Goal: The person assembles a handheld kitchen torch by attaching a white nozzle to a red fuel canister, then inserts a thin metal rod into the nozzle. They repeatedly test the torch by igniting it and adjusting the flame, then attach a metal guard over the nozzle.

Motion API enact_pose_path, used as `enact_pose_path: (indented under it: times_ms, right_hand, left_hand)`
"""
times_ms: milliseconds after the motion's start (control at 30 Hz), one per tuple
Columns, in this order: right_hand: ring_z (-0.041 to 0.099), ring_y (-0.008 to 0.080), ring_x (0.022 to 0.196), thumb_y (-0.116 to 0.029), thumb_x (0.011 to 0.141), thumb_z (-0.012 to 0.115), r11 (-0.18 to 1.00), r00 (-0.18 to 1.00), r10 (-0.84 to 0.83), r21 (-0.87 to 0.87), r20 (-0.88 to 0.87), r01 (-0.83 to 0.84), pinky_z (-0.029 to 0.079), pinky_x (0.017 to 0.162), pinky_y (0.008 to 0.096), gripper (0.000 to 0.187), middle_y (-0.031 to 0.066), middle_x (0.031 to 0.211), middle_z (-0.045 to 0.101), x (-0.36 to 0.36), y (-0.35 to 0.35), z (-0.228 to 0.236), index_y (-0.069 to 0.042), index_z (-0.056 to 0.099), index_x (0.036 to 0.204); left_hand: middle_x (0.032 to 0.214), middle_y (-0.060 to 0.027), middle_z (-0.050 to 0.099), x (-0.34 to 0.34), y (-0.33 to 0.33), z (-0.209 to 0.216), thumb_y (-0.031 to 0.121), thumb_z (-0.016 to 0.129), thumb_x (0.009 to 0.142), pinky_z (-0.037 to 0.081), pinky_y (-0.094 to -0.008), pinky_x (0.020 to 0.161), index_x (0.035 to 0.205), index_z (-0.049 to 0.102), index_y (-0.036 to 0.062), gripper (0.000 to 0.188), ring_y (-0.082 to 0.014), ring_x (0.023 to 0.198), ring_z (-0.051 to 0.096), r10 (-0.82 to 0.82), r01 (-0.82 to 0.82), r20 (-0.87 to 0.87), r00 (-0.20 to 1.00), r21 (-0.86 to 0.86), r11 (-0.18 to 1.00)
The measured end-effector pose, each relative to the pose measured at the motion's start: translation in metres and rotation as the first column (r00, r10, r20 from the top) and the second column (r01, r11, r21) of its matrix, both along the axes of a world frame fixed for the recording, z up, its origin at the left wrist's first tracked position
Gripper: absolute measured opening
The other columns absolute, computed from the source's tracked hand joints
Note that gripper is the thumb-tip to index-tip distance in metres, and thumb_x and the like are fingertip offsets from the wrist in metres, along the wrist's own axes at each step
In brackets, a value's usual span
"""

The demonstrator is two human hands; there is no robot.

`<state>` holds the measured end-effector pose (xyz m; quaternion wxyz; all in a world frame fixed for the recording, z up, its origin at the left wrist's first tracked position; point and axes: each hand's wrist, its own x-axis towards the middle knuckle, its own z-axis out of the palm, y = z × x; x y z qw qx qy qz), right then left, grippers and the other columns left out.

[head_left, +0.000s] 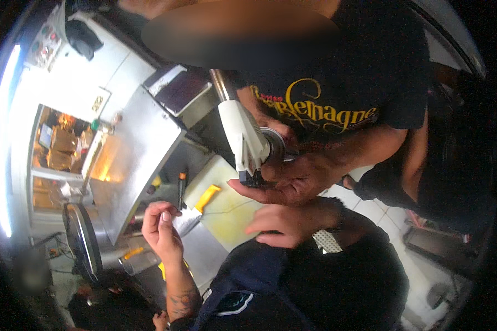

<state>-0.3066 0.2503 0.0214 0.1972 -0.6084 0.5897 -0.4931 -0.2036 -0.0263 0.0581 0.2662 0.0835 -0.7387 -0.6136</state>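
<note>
My left hand [162, 229] is raised at the left of the worktop, thumb and fingers curled together. Whatever they may hold is too small to make out. My right hand [281, 225] reaches in from the right, slightly blurred, its fingers stretched leftward and apparently holding nothing. Just beyond it, the hand [298, 179] of a person opposite holds a white device [242, 135] with a metal shaft [222, 85]. Between my hands lies a pale cutting board [226, 220]. A yellow-handled knife [207, 198] rests at its left edge, its blade near my left hand.
A black-and-orange stick-like object [181, 190] lies beyond my left hand. A steel counter [143, 146] stretches away at the left. Another yellow-handled tool [132, 253] lies near a round dark-rimmed metal vessel [82, 243]. The person opposite [337, 83] stands close at the far side.
</note>
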Motion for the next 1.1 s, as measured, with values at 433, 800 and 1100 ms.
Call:
enact_pose_path:
  times_ms: [433,800,1100]
  right_hand:
    - [0.066,0.0349,0.092,-0.024,0.091,0.065,0.911,0.907,0.395,0.065,0.144,-0.407,0.052,0.080,0.0419,0.036,0.0166,0.097,0.068,0.012,0.013,0.039,-0.001,0.063,0.118]
    - [0.069,0.0368,0.085,-0.033,0.092,0.063,0.893,0.976,-0.217,0.399,-0.024,0.208,0.054,0.077,0.0443,0.043,0.0179,0.095,0.070,0.061,-0.028,0.029,-0.007,0.062,0.126]
    - [0.063,0.0186,0.058,-0.019,0.089,0.067,0.196,0.242,-0.951,0.231,-0.191,0.953,0.049,0.058,0.0318,0.072,0.0091,0.069,0.066,0.091,-0.048,0.079,0.000,0.033,0.150]
  left_hand:
    - [0.088,-0.0039,0.061,-0.073,0.064,0.051,0.006,0.059,0.093,0.045,-0.0247,0.072,0.113,0.066,-0.0024,0.023,-0.0112,0.080,0.057,-0.436,0.435,0.161,0.886,0.044,0.900]
    - [0.076,-0.0042,0.059,-0.041,0.056,0.042,0.009,0.066,0.088,0.043,-0.0260,0.061,0.120,0.065,0.0035,0.033,-0.0085,0.065,0.051,-0.516,0.527,0.108,0.850,-0.175,0.831]
    - [0.057,-0.0083,0.054,0.098,-0.073,-0.118,0.010,0.066,0.086,0.042,-0.0321,0.052,0.107,0.069,0.0073,0.022,-0.0175,0.050,0.051,-0.083,0.175,0.392,0.916,-0.206,0.963]
